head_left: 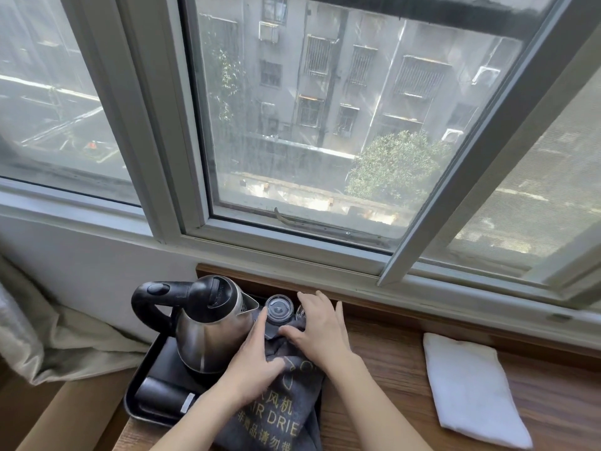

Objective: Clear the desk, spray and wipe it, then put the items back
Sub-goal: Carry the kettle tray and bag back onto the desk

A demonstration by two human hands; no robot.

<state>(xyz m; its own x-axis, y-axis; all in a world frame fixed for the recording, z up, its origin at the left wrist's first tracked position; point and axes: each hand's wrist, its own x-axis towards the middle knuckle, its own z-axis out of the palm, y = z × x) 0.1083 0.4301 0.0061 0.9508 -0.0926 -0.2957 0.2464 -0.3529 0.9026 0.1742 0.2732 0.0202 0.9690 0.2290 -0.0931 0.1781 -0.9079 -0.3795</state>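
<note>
A black tray (pixel 143 362) sits at the left end of the wooden desk (pixel 390 359). On it stand a steel kettle (pixel 208 333) with a black handle, an upturned glass (pixel 276 309) and a second glass (pixel 300 312) mostly hidden behind my right hand. A grey hair-dryer bag (pixel 276 418) with gold lettering lies over the tray's right side. My left hand (pixel 257 356) rests on the bag, index finger touching the first glass. My right hand (pixel 320 327) lies spread over the bag's top, next to the glasses. A folded white cloth (pixel 471 388) lies on the desk at the right.
A black cylindrical case (pixel 162 398) lies at the tray's front left. A window with an open sash (pixel 455 190) stands right behind the desk. A curtain (pixel 48 336) hangs at the left. Bare wood lies between the bag and the cloth.
</note>
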